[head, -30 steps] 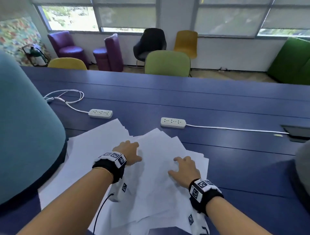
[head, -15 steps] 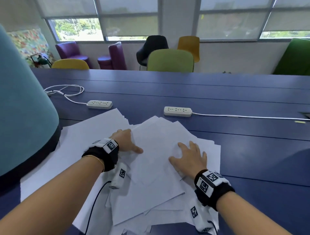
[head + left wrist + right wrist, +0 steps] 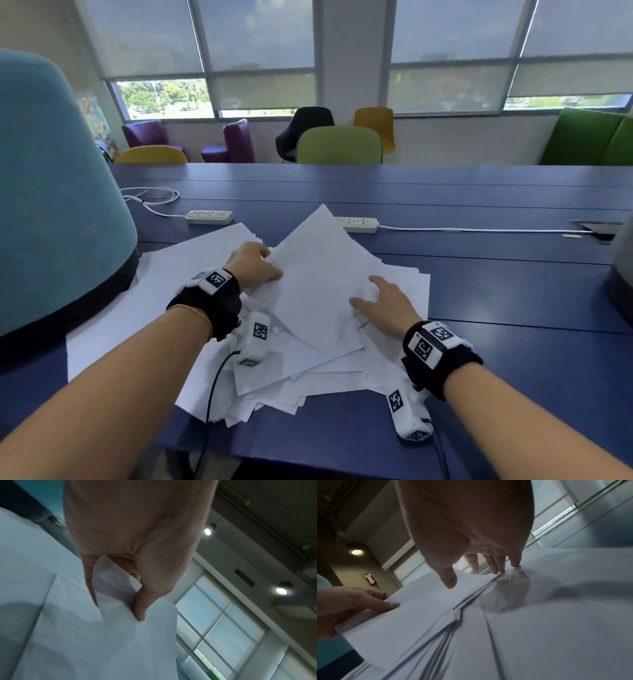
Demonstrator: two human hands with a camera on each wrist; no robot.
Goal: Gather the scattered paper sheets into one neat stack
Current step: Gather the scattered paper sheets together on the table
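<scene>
Several white paper sheets (image 3: 308, 370) lie in a loose, skewed pile on the blue table (image 3: 513, 291) in front of me. My left hand (image 3: 255, 263) pinches the left edge of the top sheets (image 3: 318, 274) between thumb and fingers and tilts them up; the left wrist view shows that pinch (image 3: 120, 596) on the lifted sheets (image 3: 106, 642). My right hand (image 3: 385, 303) lies with straight, spread fingers on the right part of the pile. In the right wrist view its fingertips (image 3: 496, 570) touch the paper (image 3: 539, 628).
A large teal lampshade-like object (image 3: 58, 205) stands at the left, over part of the paper. Two white power strips (image 3: 209, 217) (image 3: 359, 224) with cables lie behind the pile. Chairs line the table's far edge. Bare table stretches to the right.
The left hand has taken hold of the top sheets' left edge and raised them, so their far corner now sticks up. The right hand has stayed on the pile.
</scene>
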